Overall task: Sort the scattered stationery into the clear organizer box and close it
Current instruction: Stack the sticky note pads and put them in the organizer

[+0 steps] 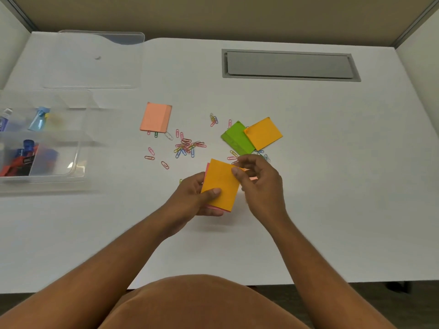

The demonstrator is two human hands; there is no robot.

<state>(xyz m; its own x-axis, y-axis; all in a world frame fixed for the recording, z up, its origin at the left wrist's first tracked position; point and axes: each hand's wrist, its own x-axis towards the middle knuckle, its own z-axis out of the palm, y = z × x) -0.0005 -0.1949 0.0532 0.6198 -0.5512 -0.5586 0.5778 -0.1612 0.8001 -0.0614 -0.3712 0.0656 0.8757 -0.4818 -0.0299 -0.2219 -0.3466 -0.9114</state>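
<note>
My left hand (194, 198) grips a stack of sticky notes (222, 184), orange on top with pink edges showing beneath. My right hand (257, 181) pinches the stack's upper right corner. Farther back lie an orange pad (263, 133) overlapping a green pad (236, 138), and a salmon pad (156, 117) to the left. Coloured paper clips (188, 146) are scattered between the pads. The clear organizer box (78, 148) stands open at the left edge, with blue and red items in its compartments. Its clear lid (95, 60) lies behind it.
A grey recessed cable hatch (288, 65) sits in the white table at the back right. Partition walls rise at the left, right and far sides. The table's front edge runs just above my lap.
</note>
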